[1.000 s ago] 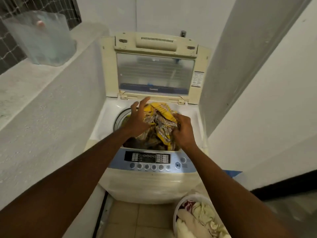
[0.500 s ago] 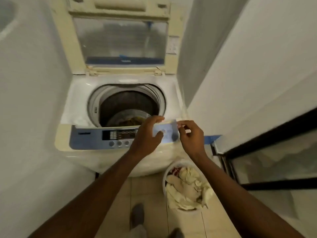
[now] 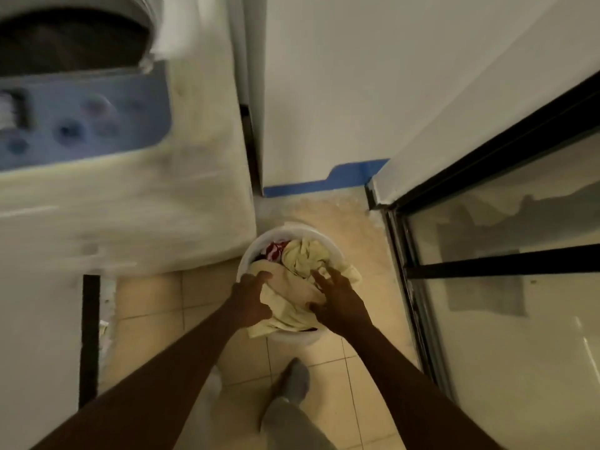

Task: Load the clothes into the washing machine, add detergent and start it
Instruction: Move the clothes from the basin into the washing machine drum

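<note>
The clothes (image 3: 293, 289) lie heaped in a white basket (image 3: 259, 243) on the tiled floor (image 3: 156, 297), just beside the front right corner of the washer (image 3: 130, 203). The heap is mostly pale yellow-cream cloth; a red-and-white item shows at the basket's far left edge. Some cloth hangs over the basket's near rim.

Both hands are down on the heap. The left hand (image 3: 250, 302) rests on the near left part of the pile, fingers (image 3: 263, 277) curled onto the cloth. The right hand (image 3: 337, 302) lies on the near right part, fingers (image 3: 319, 277) spread and pointing away over the cloth. Neither hand shows a closed grip yet; whether any cloth is already pinched beneath the palms cannot be told.

Handling judgement:
- The load is soft and limp. It will sag and trail when lifted.
- It looks dry and light, so two hands should manage a large bundle.
- The items are tangled. Lifting one may drag others over the rim.

Hold point: gather from both sides and press the cloth into a bunch between the palms. Tuck in the edge hanging over the near rim before lifting.

The tub (image 3: 71, 40) is open at the upper left, blurred in this view.
</note>
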